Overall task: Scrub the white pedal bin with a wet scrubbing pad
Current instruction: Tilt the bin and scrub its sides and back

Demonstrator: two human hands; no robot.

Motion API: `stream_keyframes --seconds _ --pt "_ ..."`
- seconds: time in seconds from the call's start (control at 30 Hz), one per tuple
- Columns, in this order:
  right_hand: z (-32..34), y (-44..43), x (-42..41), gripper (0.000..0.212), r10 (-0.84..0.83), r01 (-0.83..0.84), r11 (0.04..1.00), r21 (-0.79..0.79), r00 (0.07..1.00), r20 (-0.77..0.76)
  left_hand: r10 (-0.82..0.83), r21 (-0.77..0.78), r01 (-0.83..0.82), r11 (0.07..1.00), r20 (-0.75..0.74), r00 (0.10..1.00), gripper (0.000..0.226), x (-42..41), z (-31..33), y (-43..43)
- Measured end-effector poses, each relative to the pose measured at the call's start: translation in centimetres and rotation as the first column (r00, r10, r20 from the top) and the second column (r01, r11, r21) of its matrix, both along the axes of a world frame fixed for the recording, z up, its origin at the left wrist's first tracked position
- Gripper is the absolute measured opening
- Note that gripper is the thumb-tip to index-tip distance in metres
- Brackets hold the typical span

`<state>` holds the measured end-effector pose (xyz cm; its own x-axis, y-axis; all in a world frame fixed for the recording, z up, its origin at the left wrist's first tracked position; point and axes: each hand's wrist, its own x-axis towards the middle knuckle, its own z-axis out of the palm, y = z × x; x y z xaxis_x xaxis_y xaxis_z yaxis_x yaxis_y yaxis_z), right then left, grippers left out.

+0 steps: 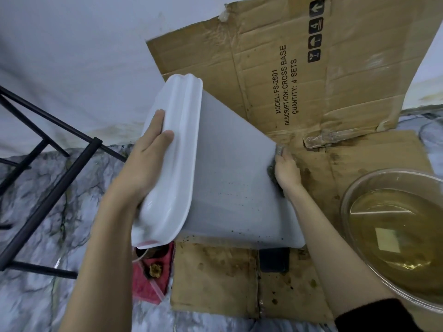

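My left hand (146,161) clamps the lid end of the white bin (230,178), tipped on the cardboard (215,271) with its length running toward its base, where my right hand (286,170) seemingly presses the dark pad (273,173).

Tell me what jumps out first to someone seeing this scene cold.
The white pedal bin tilted across the middle, its lid end steadied by the left hand while the right hand presses a dark scrubbing pad to its far side. At right, a clear bowl of murky brown water sits on stained cardboard.
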<state>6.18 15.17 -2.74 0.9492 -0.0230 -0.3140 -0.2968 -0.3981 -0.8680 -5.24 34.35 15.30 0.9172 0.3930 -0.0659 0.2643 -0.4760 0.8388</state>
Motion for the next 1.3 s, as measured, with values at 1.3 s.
stream_keyframes --seconds 1.3 --pt "4.3 2.2 -14.1 0.047 -0.122 0.105 0.988 0.110 0.980 0.156 -0.037 0.090 0.038 0.995 -0.004 0.999 0.051 -0.3 0.7 -2.7"
